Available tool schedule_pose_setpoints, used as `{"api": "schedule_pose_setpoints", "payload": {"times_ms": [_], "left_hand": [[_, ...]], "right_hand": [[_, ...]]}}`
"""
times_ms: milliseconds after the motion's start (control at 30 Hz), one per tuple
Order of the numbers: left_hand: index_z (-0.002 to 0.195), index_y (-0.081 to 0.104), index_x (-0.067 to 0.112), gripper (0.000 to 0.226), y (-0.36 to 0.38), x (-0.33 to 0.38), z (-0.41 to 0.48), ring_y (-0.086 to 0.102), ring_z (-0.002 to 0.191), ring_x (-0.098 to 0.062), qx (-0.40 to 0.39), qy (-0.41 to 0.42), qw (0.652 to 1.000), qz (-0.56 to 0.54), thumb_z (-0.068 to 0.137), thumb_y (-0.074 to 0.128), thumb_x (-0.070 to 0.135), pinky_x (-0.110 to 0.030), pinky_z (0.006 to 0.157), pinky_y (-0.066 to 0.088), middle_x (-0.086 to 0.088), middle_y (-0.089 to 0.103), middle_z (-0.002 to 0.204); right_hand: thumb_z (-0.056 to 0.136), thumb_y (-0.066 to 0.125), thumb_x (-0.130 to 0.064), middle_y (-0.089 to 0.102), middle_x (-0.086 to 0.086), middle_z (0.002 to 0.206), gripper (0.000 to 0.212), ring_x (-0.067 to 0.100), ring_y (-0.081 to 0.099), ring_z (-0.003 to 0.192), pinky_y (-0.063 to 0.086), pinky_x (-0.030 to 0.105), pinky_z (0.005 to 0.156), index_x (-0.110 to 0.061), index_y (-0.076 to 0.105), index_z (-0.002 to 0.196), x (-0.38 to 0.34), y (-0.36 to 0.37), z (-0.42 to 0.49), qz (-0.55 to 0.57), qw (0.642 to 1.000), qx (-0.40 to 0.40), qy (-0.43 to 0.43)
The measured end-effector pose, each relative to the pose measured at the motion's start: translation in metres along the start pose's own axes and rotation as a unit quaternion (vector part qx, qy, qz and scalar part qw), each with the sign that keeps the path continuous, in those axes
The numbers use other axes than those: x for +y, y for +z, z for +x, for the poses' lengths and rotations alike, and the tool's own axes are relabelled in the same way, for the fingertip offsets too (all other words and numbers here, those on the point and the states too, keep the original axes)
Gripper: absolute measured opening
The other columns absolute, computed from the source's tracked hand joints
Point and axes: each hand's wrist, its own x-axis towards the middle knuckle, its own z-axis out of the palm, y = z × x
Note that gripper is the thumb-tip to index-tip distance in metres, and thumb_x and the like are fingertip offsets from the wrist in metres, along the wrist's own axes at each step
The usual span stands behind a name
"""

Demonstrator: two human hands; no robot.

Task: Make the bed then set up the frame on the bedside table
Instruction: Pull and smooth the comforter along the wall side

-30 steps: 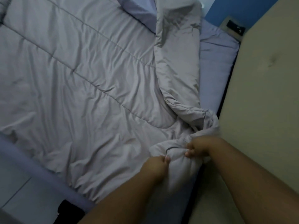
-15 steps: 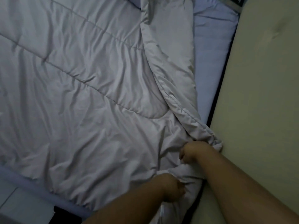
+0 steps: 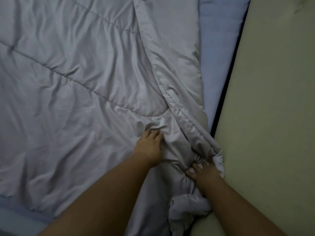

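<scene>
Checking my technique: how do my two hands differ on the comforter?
The left hand lies flat, fingers straight; the right hand curls its fingers, gripping the comforter. The left hand rests on the spread part; the right hand is at the bunched edge. Both touch it.

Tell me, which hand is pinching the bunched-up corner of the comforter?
The right hand, beside the beige panel, pinches the gathered corner of the comforter; the left hand rests flatter on it, farther from the panel.
</scene>
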Motion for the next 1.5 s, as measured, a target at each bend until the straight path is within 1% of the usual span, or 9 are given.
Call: {"api": "schedule_pose_setpoints", "payload": {"times_ms": [67,167,367,533,733,1033,1167,1333,1500], "left_hand": [[0.150,0.022,0.021,0.062,0.001,0.002,0.000,0.005,0.149,-0.029,-0.032,-0.009,0.999,0.008,0.092,0.043,0.030,-0.038,0.122,0.010,0.000,0.011,0.162],[0.152,0.016,0.024,0.066,0.001,0.008,0.000,-0.003,0.149,-0.029,-0.027,-0.017,0.999,0.015,0.092,0.043,0.034,-0.040,0.121,0.003,0.001,0.001,0.163],[0.153,0.006,0.026,0.070,0.004,0.007,0.018,-0.010,0.149,-0.027,0.011,-0.025,1.000,0.005,0.094,0.040,0.043,-0.041,0.120,-0.004,0.001,-0.010,0.162],[0.153,0.000,0.026,0.071,0.018,-0.009,0.035,-0.007,0.150,-0.021,0.041,-0.038,0.998,0.000,0.095,0.037,0.046,-0.037,0.119,-0.007,0.002,-0.009,0.162],[0.151,-0.008,0.029,0.079,0.038,-0.025,0.042,-0.010,0.149,-0.020,0.067,-0.014,0.997,0.030,0.080,0.005,0.060,-0.034,0.116,-0.013,0.005,-0.013,0.161],[0.151,-0.012,0.030,0.092,0.039,-0.026,0.045,-0.013,0.149,-0.018,0.039,-0.020,0.998,0.051,0.065,-0.007,0.064,-0.036,0.117,-0.012,0.006,-0.018,0.160],[0.150,-0.013,0.029,0.084,0.035,-0.028,0.047,-0.014,0.149,-0.017,0.014,-0.015,0.998,0.060,0.077,0.005,0.065,-0.036,0.118,-0.011,0.006,-0.019,0.160],[0.150,-0.013,0.029,0.080,0.037,-0.032,0.049,-0.013,0.149,-0.019,0.010,-0.010,0.998,0.061,0.081,0.014,0.060,-0.037,0.118,-0.010,0.006,-0.018,0.160],[0.151,-0.013,0.029,0.078,0.036,-0.035,0.048,-0.013,0.149,-0.019,0.002,-0.001,0.997,0.076,0.085,0.016,0.061,-0.038,0.119,-0.009,0.006,-0.019,0.160]], "right_hand": [[0.096,0.042,-0.010,0.045,0.026,0.137,0.039,-0.008,0.059,0.101,0.047,0.013,0.086,-0.001,0.047,0.133,0.001,-0.001,-0.001,-0.028,0.998,-0.028,-0.039],[0.077,0.047,-0.027,0.070,0.007,0.093,0.028,0.028,0.065,0.087,0.052,0.032,0.075,-0.015,0.070,0.087,-0.023,-0.027,0.004,-0.139,0.977,0.125,-0.106],[0.074,0.036,-0.022,0.062,0.009,0.129,0.055,0.037,0.060,0.113,0.051,0.052,0.086,-0.014,0.061,0.122,-0.004,-0.048,0.056,-0.103,0.956,0.273,-0.016],[0.092,0.025,-0.012,0.015,0.009,0.159,0.056,0.028,0.016,0.145,0.019,0.040,0.117,-0.011,0.023,0.148,0.030,-0.048,0.095,0.119,0.929,0.316,0.150],[0.088,0.040,0.001,0.034,0.008,0.151,0.059,0.026,0.033,0.137,0.025,0.043,0.117,-0.015,0.030,0.144,0.052,-0.035,0.140,0.356,0.875,0.305,0.116],[0.089,0.043,-0.008,0.021,0.013,0.157,0.061,0.031,0.020,0.144,0.019,0.042,0.118,-0.006,0.026,0.147,-0.034,-0.015,0.068,0.246,0.843,0.421,0.227],[0.076,0.025,-0.030,0.028,0.016,0.153,0.075,0.034,0.026,0.142,0.020,0.042,0.116,0.000,0.029,0.144,-0.062,0.056,0.014,0.192,0.867,0.366,0.277],[0.081,0.031,0.001,0.041,0.012,0.146,0.060,0.027,0.031,0.137,0.027,0.036,0.113,-0.003,0.039,0.140,-0.024,0.120,-0.011,0.115,0.885,0.389,0.228],[0.084,0.027,0.001,0.034,0.003,0.148,0.059,0.030,0.037,0.137,0.024,0.037,0.116,-0.006,0.037,0.141,-0.021,0.119,-0.006,0.141,0.877,0.409,0.207]]}}
